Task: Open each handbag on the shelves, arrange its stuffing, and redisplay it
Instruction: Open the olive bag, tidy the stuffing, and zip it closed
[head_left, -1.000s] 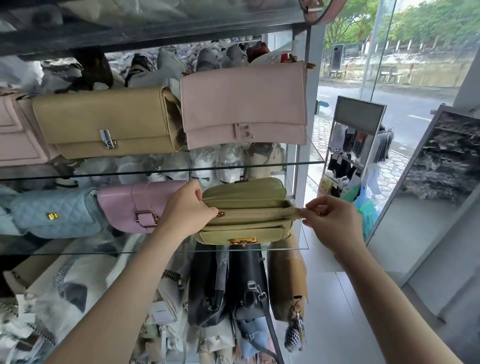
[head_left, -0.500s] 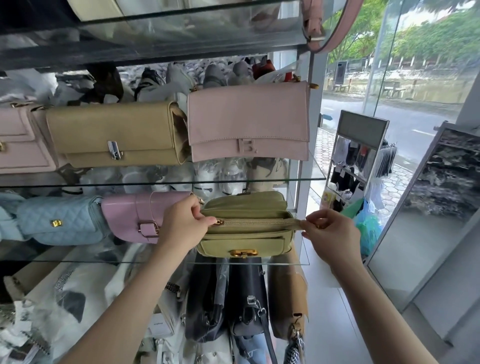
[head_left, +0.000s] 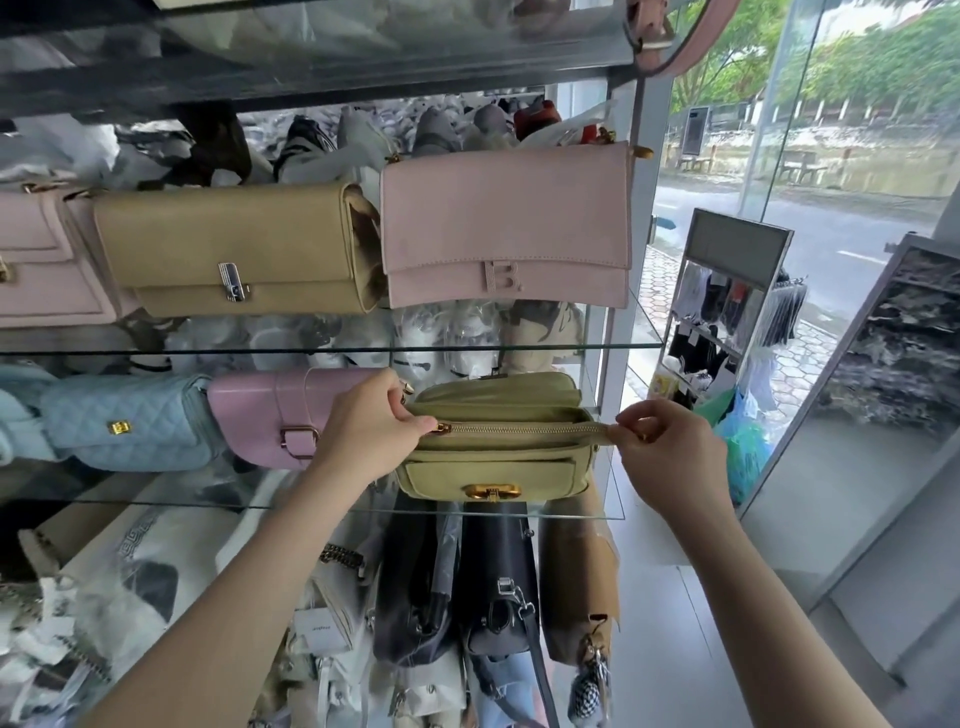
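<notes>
The left hand pinches thumb to forefinger at the gold zip pull; whether it holds the tab itself I cannot tell. Across from it the right hand pinches the tape tail at the far end of the zip, which runs taut between the two grips. The olive handbag hangs from this hold, its base on the glass shelf just below and its gold clasp facing out. The teeth look meshed along the whole length, so I judge the zipping is at its end. To finish well, hold the tail firm, seat the slider fully, then let go and square the bag to the shelf edge. This shelf holds three bags: the olive one, a pink saddle bag touching the left hand's far side, and a blue quilted bag beyond it. Above the grip stand three more: a tan bag, a pale pink flap bag, and a third pink bag cut by the frame.
</notes>
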